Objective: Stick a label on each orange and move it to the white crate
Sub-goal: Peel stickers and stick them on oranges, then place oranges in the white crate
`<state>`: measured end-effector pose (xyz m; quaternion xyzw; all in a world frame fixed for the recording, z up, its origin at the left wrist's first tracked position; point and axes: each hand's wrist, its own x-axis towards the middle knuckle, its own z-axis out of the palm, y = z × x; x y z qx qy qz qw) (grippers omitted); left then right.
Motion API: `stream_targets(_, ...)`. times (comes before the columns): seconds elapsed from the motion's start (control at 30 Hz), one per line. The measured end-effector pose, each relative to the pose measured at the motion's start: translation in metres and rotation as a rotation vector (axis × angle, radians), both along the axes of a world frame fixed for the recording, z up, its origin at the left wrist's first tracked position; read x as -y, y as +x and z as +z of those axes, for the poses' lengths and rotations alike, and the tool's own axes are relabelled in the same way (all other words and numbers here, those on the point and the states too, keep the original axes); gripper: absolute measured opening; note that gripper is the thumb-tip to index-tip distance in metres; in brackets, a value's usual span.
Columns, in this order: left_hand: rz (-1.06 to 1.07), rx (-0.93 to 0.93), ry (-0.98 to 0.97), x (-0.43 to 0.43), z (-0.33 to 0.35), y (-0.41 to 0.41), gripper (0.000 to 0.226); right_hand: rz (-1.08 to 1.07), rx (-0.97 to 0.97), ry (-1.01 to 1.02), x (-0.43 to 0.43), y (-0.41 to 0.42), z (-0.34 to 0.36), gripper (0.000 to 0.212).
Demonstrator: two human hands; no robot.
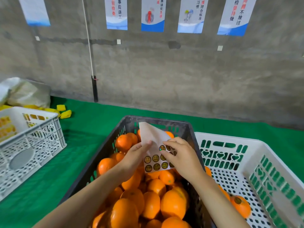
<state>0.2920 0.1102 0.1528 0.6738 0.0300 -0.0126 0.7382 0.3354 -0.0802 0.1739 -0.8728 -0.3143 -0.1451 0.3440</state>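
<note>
Closest to the camera is the pile of oranges (151, 204) filling the dark crate (156, 120). I'd guess they're firm, fairly heavy and a bit slick-skinned, so cup one around its middle instead of pinching it.

Just above them, the left hand (136, 155) pinches the label sheet (154, 137) by its left edge between thumb and fingers. The sheet is thin and floppy and its top part is already bare backing. The right hand (182, 155) has its fingers curled down, with the tips picking at one round label (162, 148) in the upper row. I can't tell whether the edge has lifted yet. These labels look tiny and feather-light, and they probably cling to skin, so take one by the very rim with a nail and keep the sticky side off your fingers.

To the right, touching the dark crate, is the white crate (230, 139), with a labelled orange (241, 206) already on its floor.

Further off to the left, another white crate (32, 139) sits on the green tabletop (92, 125), with posters (152, 14) on the wall behind.
</note>
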Motion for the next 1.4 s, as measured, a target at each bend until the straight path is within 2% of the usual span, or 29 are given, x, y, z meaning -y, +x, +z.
stream_targets(0.1,-0.042,0.032,-0.025,0.001,0.001,-0.001,0.04,-0.012,-0.008,0.046,-0.001,-0.001,0.0,0.028)
stream_targets(0.2,-0.017,0.065,0.021,0.0,0.001,-0.001,0.054,0.003,0.019,0.044,-0.003,-0.004,0.0,0.024)
stream_targets(0.27,0.018,0.063,0.033,0.0,0.001,-0.001,0.057,-0.001,0.036,0.029,-0.004,-0.005,0.0,0.022)
stream_targets(0.57,0.076,0.062,0.031,-0.001,0.0,0.0,0.056,0.01,0.012,0.133,-0.003,-0.007,-0.001,0.013)
stream_targets(0.7,0.201,0.063,-0.039,-0.005,0.0,0.002,0.044,0.001,-0.03,0.33,-0.003,-0.004,0.002,0.007)
stream_targets(0.77,0.319,0.063,-0.087,-0.009,0.001,0.004,0.033,-0.044,-0.156,0.444,-0.002,-0.002,0.003,0.008)
stream_targets(0.8,0.383,0.069,-0.122,-0.012,0.002,0.006,0.03,-0.046,-0.234,0.428,-0.001,0.0,0.001,0.01)
stream_targets(0.93,0.577,0.126,-0.258,-0.021,0.004,0.01,0.027,0.013,-0.408,0.053,0.0,0.008,-0.013,0.012)
stream_targets(1.07,0.718,0.141,-0.306,-0.023,0.009,0.012,0.025,0.015,-0.451,0.073,-0.003,0.006,-0.011,0.013)
stream_targets(1.2,0.764,0.097,-0.263,-0.023,0.008,0.011,0.037,0.114,-0.707,0.081,-0.032,-0.001,0.003,0.015)
stream_targets(1.3,0.768,0.071,-0.234,-0.023,0.007,0.01,0.048,0.131,-0.676,-0.1,-0.061,-0.002,0.005,0.019)
stream_targets(1.4,0.784,0.071,-0.239,-0.026,0.007,0.011,0.051,0.083,-0.617,-0.051,-0.073,-0.002,-0.006,0.023)
